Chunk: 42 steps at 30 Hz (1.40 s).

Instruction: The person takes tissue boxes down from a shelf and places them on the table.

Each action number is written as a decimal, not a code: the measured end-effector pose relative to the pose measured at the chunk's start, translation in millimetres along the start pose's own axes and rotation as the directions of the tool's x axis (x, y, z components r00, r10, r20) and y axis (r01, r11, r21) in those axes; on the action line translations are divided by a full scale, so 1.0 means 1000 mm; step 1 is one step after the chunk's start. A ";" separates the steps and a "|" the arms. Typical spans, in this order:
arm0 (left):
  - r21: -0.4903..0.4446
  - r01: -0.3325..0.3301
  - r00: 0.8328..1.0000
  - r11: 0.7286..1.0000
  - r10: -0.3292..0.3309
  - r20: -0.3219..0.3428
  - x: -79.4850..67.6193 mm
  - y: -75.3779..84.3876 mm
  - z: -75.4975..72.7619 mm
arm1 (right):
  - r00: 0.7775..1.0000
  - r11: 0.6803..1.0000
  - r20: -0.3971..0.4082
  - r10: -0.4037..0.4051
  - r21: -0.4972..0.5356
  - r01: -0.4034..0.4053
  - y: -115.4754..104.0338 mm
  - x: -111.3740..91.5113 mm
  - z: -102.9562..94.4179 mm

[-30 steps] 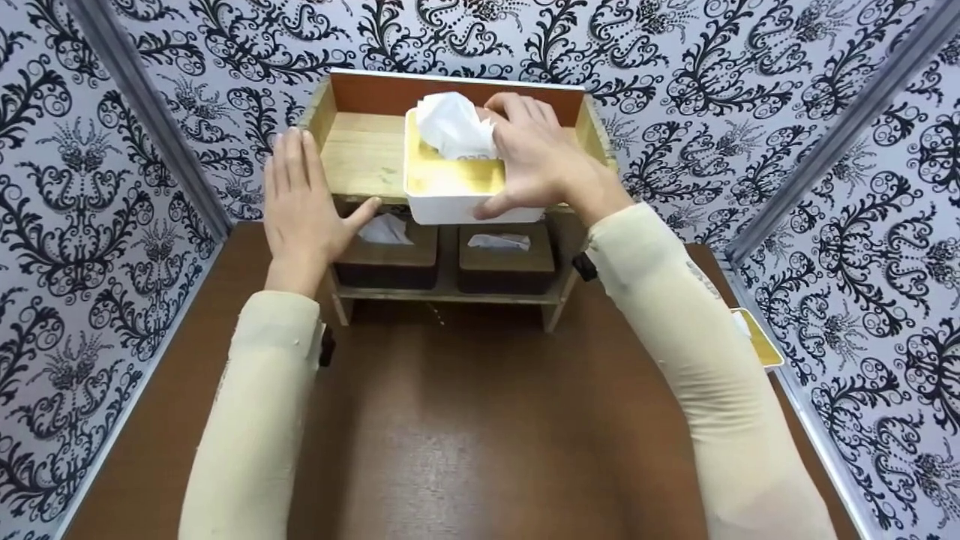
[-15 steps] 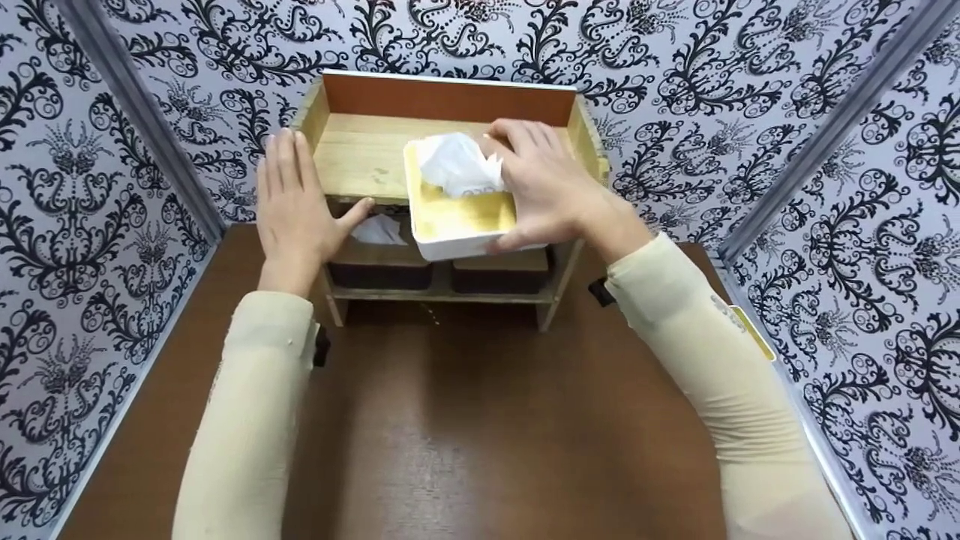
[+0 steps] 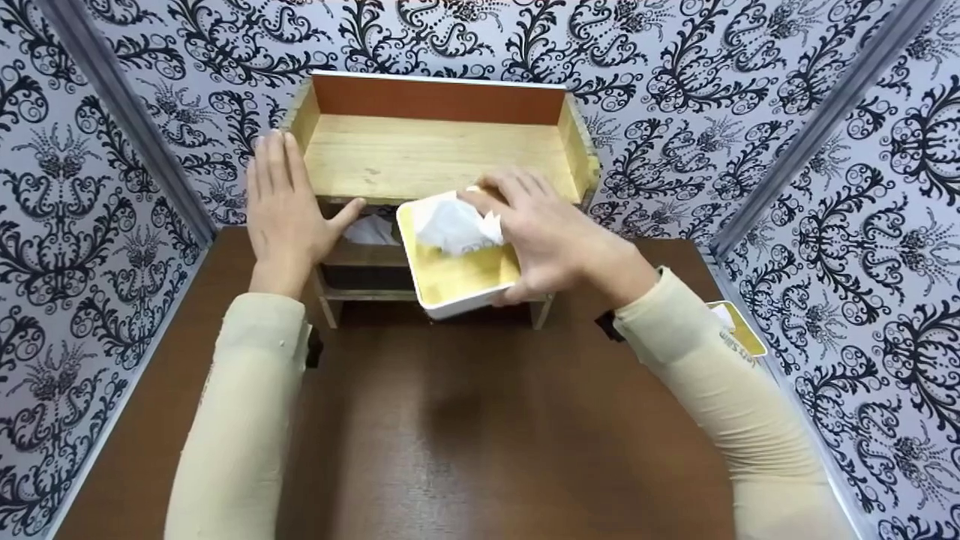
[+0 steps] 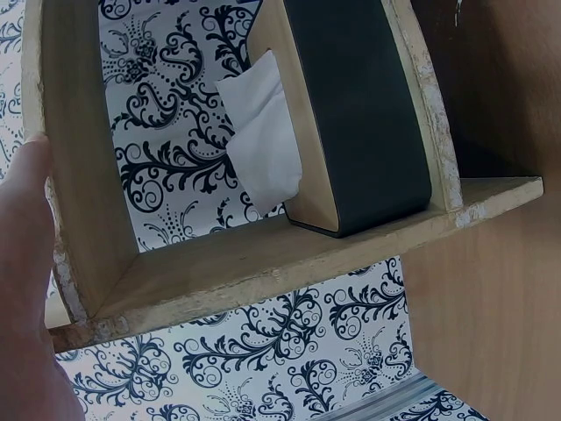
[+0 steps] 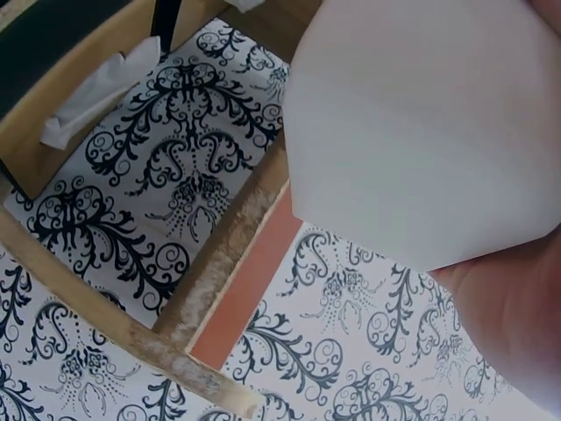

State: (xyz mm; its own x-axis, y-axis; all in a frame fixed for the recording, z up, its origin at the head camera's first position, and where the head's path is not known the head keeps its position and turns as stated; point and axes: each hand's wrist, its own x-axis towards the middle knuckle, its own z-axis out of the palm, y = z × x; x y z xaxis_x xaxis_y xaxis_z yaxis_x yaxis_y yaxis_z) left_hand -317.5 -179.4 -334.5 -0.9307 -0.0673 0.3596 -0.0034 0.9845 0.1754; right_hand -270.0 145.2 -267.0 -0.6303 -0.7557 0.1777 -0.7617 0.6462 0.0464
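Observation:
My right hand [image 3: 551, 240] grips a white tissue box [image 3: 461, 274] with a yellow top, a white tissue poking out of it. The box is tilted in the air in front of the wooden shelf [image 3: 435, 154]. In the right wrist view its white side [image 5: 421, 132] fills much of the picture. My left hand [image 3: 283, 202] rests against the shelf's left end, fingers straight, thumb near the upper board's front edge. On the lower level stands a black tissue box [image 4: 359, 114] with a wooden top and a tissue [image 4: 263, 136]; a second one [image 5: 79, 79] shows in the right wrist view.
Another yellow-topped tissue box [image 3: 739, 330] stands at the right, partly behind my right sleeve. Patterned walls [image 3: 847, 150] close in the back and both sides. The brown table top [image 3: 435, 442] stretches in front of the shelf.
My right hand has brought the white tissue box off the upper board, down and toward me, tilting it. The left hand stays at the shelf's left end.

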 end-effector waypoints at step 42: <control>-0.021 -0.015 1.000 1.000 0.015 -0.011 -0.002 0.000 -0.002 | 0.991 0.998 0.124 0.039 0.036 -0.044 0.047 -0.095 0.170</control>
State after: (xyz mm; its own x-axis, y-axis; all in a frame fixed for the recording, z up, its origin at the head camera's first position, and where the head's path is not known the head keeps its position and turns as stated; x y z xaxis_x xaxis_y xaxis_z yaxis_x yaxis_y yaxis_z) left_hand -315.4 -179.7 -333.4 -0.9264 -0.0547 0.3725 0.0180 0.9818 0.1891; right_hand -271.3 229.4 -448.5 -0.6734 -0.7371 0.0557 -0.7382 0.6746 0.0029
